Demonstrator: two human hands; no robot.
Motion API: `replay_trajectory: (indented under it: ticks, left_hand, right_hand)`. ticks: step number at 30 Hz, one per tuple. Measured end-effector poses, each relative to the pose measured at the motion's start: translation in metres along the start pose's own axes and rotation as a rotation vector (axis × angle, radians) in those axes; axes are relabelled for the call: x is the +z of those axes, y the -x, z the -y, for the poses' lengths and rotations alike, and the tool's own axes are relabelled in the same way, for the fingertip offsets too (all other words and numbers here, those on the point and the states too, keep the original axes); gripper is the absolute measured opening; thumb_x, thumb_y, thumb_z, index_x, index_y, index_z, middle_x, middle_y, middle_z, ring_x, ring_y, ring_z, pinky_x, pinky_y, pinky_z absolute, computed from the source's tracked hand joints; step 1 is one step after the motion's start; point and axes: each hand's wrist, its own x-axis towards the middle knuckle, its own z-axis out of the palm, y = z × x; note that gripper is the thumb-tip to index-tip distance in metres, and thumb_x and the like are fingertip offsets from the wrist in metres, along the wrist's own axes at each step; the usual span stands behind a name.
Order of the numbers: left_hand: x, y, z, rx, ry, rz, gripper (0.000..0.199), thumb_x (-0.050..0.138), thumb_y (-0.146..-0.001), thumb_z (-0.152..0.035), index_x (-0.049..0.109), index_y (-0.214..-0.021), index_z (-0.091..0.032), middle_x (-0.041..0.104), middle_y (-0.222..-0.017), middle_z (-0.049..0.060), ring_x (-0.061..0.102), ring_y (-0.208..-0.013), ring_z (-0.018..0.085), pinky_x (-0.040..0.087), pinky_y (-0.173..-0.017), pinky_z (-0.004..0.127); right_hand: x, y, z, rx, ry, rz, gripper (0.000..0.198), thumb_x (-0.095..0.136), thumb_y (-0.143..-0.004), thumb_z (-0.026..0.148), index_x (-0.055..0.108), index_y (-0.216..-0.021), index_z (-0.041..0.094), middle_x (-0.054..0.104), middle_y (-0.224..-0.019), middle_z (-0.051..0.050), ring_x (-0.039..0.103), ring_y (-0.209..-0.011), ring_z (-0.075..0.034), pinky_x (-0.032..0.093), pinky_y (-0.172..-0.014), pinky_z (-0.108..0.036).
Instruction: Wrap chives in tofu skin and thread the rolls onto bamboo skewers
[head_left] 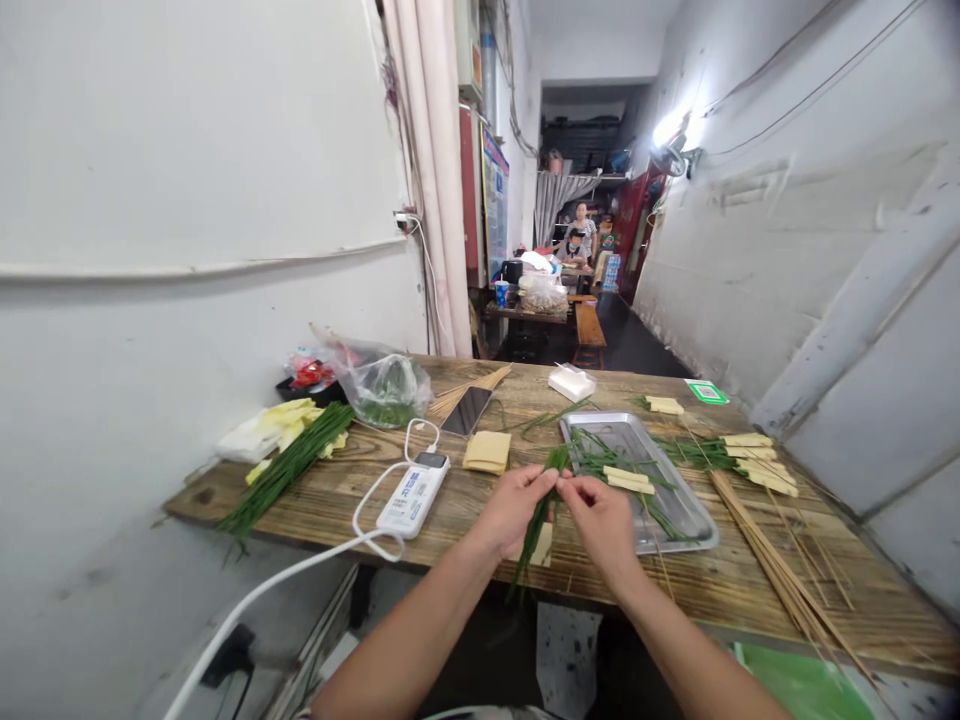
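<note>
My left hand [514, 508] is closed around a small bunch of green chives [534, 535], held slantwise over the front of the table. The fingertips of my right hand [602, 520] pinch the same bunch beside my left thumb. Below the bunch shows a pale yellow piece [544, 547], perhaps tofu sheet. A stack of yellow tofu sheets [487, 451] lies just beyond my left hand. To the right is a metal tray [660, 450] with loose chives and yellow rolls [628, 481] around chives.
Several rolls [757, 465] and thin skewers [772, 565] lie at right. At left are a chive pile [289, 470], a power strip [414, 495], a phone [466, 411] and a plastic bag [386, 385]. A white box [571, 382] stands at the back. Two people are in the far background.
</note>
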Motion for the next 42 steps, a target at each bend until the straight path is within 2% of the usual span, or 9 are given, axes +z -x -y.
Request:
replay_trajectory:
  ticks: [4, 7, 9, 11, 13, 33, 36, 39, 42]
  left_hand:
    - [-0.001, 0.001, 0.003, -0.002, -0.014, -0.019, 0.045, 0.077, -0.059, -0.050, 0.067, -0.076, -0.010, 0.060, -0.063, 0.001, 0.050, -0.054, 0.008, 0.037, -0.052, 0.019]
    - [-0.001, 0.004, 0.003, -0.030, -0.008, 0.037, 0.042, 0.075, -0.063, -0.049, 0.063, -0.075, -0.010, 0.059, -0.063, 0.001, 0.051, -0.052, 0.008, 0.037, -0.051, 0.019]
    - [0.000, 0.008, 0.003, -0.059, 0.003, 0.067, 0.042, 0.075, -0.064, -0.047, 0.062, -0.078, -0.010, 0.057, -0.062, -0.001, 0.049, -0.049, 0.006, 0.036, -0.050, 0.018]
    - [0.001, 0.011, 0.001, -0.081, 0.006, 0.084, 0.041, 0.075, -0.065, -0.047, 0.062, -0.079, -0.010, 0.054, -0.060, -0.003, 0.045, -0.047, 0.004, 0.033, -0.049, 0.017]
    - [0.004, 0.014, 0.000, -0.088, -0.002, 0.107, 0.041, 0.073, -0.066, -0.047, 0.062, -0.079, -0.010, 0.051, -0.060, -0.003, 0.043, -0.046, 0.003, 0.031, -0.048, 0.017]
    - [0.010, 0.023, -0.001, -0.163, -0.025, 0.271, 0.047, 0.073, -0.066, -0.053, 0.058, -0.081, -0.011, 0.042, -0.062, -0.006, 0.030, -0.046, 0.001, 0.016, -0.045, 0.018]
    - [0.008, 0.022, 0.000, -0.170, -0.049, 0.259, 0.050, 0.073, -0.063, -0.056, 0.056, -0.079, -0.011, 0.041, -0.061, -0.006, 0.029, -0.044, 0.001, 0.014, -0.045, 0.019]
    - [0.006, 0.023, 0.000, -0.196, -0.135, 0.269, 0.053, 0.074, -0.059, -0.059, 0.051, -0.072, -0.014, 0.042, -0.058, -0.007, 0.026, -0.043, 0.001, 0.012, -0.044, 0.019]
    - [0.003, 0.025, 0.001, -0.210, -0.277, 0.300, 0.054, 0.071, -0.059, -0.063, 0.046, -0.066, -0.016, 0.043, -0.056, -0.006, 0.028, -0.043, 0.002, 0.016, -0.045, 0.019]
  right_hand:
    - [-0.012, 0.004, 0.007, -0.269, 0.444, 0.116, 0.033, 0.043, -0.089, 0.031, 0.065, -0.068, 0.019, 0.064, -0.066, -0.007, 0.057, -0.064, -0.017, 0.039, -0.066, -0.028]
    - [-0.024, 0.004, 0.009, -0.332, 0.516, 0.077, 0.033, 0.042, -0.091, 0.030, 0.063, -0.069, 0.018, 0.063, -0.067, -0.007, 0.058, -0.068, -0.018, 0.042, -0.069, -0.029]
    - [-0.030, 0.002, 0.006, -0.386, 0.429, 0.040, 0.027, 0.039, -0.090, 0.023, 0.065, -0.094, 0.016, 0.067, -0.090, -0.012, 0.060, -0.087, -0.021, 0.045, -0.078, -0.032]
    - [-0.033, -0.001, -0.002, -0.435, 0.332, 0.063, 0.042, 0.036, -0.085, 0.013, 0.053, -0.123, 0.013, 0.060, -0.119, -0.015, 0.056, -0.109, -0.021, 0.045, -0.092, -0.037]
    - [-0.034, -0.003, -0.009, -0.448, 0.275, 0.114, 0.057, 0.036, -0.079, 0.006, 0.044, -0.135, 0.015, 0.054, -0.130, -0.014, 0.051, -0.119, -0.020, 0.041, -0.100, -0.041]
    - [-0.044, 0.004, -0.004, -0.320, 0.182, 0.214, 0.047, 0.035, -0.081, 0.010, 0.060, -0.121, 0.018, 0.071, -0.093, -0.007, 0.066, -0.081, -0.016, 0.053, -0.076, -0.030]
    - [-0.046, 0.006, -0.004, -0.401, 0.253, 0.199, 0.048, 0.035, -0.083, 0.010, 0.056, -0.125, 0.019, 0.068, -0.107, -0.009, 0.064, -0.096, -0.017, 0.052, -0.085, -0.032]
    - [-0.049, 0.008, -0.003, -0.605, 0.434, 0.219, 0.051, 0.039, -0.084, 0.009, 0.048, -0.133, 0.019, 0.058, -0.126, -0.012, 0.051, -0.119, -0.020, 0.043, -0.099, -0.038]
    - [-0.050, 0.013, -0.002, -0.753, 0.617, 0.305, 0.035, 0.046, -0.088, 0.013, 0.055, -0.122, 0.020, 0.063, -0.115, -0.009, 0.050, -0.115, -0.021, 0.036, -0.103, -0.041]
